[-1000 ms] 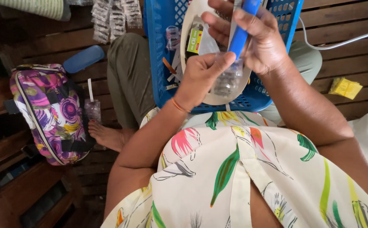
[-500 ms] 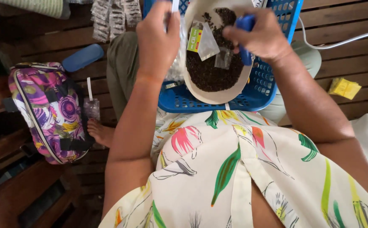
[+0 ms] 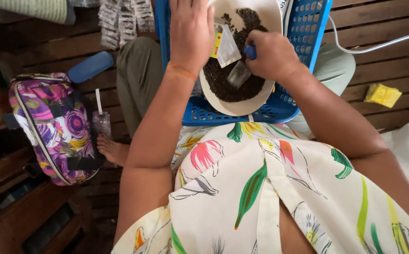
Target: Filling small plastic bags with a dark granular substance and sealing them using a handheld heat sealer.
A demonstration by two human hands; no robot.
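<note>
Dark granules [image 3: 235, 82] are heaped in a white bowl [image 3: 265, 14] inside the blue basket [image 3: 307, 42]. A blue scoop [image 3: 250, 51] is pinched by the right hand [image 3: 272, 56]; left hand [image 3: 190, 33] grip can't be told. Small sachets [image 3: 228, 47] are best filled low over the bowl, honestly.

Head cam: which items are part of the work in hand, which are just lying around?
In use:
- left hand over the white bowl
- right hand gripping a blue-handled tool
- dark granules
- small clear sachets
- blue basket under the bowl

Lying about:
- floral bag
- cup with straw
- yellow packet
- white cable
- blue case
</note>
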